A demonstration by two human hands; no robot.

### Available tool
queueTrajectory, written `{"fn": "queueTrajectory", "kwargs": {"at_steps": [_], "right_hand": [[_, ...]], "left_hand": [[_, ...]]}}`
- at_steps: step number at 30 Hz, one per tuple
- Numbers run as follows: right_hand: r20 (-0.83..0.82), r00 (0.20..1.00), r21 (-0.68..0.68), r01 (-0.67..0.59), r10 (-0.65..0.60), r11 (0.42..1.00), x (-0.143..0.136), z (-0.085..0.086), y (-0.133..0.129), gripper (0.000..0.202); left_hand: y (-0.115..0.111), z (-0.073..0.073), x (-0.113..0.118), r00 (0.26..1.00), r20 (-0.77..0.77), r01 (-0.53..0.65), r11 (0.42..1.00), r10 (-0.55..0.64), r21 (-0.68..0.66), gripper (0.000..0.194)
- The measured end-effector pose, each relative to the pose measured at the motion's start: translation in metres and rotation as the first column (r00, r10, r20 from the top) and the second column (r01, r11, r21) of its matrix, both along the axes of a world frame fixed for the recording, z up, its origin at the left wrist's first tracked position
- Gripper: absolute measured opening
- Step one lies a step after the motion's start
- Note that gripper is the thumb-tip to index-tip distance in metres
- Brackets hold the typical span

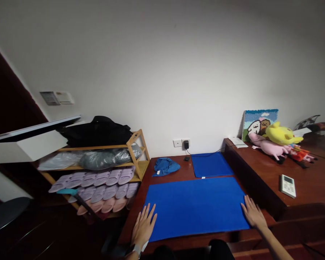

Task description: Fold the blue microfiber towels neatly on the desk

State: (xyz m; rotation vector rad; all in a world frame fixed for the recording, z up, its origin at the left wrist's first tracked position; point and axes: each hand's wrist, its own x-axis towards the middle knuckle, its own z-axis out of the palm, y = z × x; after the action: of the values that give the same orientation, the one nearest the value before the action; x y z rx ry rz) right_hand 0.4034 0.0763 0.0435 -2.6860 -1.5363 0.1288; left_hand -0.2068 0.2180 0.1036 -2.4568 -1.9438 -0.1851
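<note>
A large blue cloth [196,207] lies spread flat on the dark red wooden table [134,213]. My left hand [144,224] rests palm down on the cloth's left edge, fingers spread, a watch on its wrist. At the right edge, my right hand [253,212] lies flat with its fingers stretched out. Neither hand holds anything. Behind the large cloth is a smaller blue cloth [211,164], also flat. A crumpled darker blue cloth [166,166] with a white tag sits at the table's back left.
A wooden rack [139,162] with several slippers [97,194] and a black bag [97,133] stands left. On the raised surface [311,184] at right are plush toys [280,134], a picture [260,122] and a white remote [288,186]. A black plug [186,144] is in the wall socket.
</note>
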Motion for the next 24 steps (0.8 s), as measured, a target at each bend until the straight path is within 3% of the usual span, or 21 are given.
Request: {"fn": "queueTrajectory", "kwargs": {"at_steps": [6, 12, 17, 21, 24], "right_hand": [[-0.021, 1.000, 0.005, 0.013, -0.013, 1.000, -0.008, -0.003, 0.003, 0.081], [-0.012, 0.994, 0.131, -0.110, 0.112, 0.985, -0.041, 0.010, 0.013, 0.076], [-0.078, 0.958, 0.259, -0.246, 0.275, 0.934, -0.127, 0.039, 0.055, 0.075], [-0.209, 0.878, 0.254, -0.377, 0.431, 0.891, -0.207, 0.065, 0.097, 0.071], [-0.260, 0.821, 0.223, -0.460, 0.507, 0.859, -0.246, 0.073, 0.123, 0.070]], "left_hand": [[0.001, 0.005, -0.007, 0.999, -0.028, -0.018, 0.999, 0.017, -0.032, 0.060], [0.001, 0.008, -0.029, 0.995, -0.092, -0.043, 0.996, 0.036, -0.075, 0.059], [0.014, 0.005, -0.026, 0.999, -0.049, 0.002, 1.000, -0.001, 0.006, 0.061], [0.044, 0.004, -0.002, 1.000, 0.008, 0.024, 1.000, -0.024, 0.019, 0.060], [0.071, 0.006, 0.014, 1.000, 0.008, -0.029, 0.999, 0.029, -0.018, 0.060]]}}
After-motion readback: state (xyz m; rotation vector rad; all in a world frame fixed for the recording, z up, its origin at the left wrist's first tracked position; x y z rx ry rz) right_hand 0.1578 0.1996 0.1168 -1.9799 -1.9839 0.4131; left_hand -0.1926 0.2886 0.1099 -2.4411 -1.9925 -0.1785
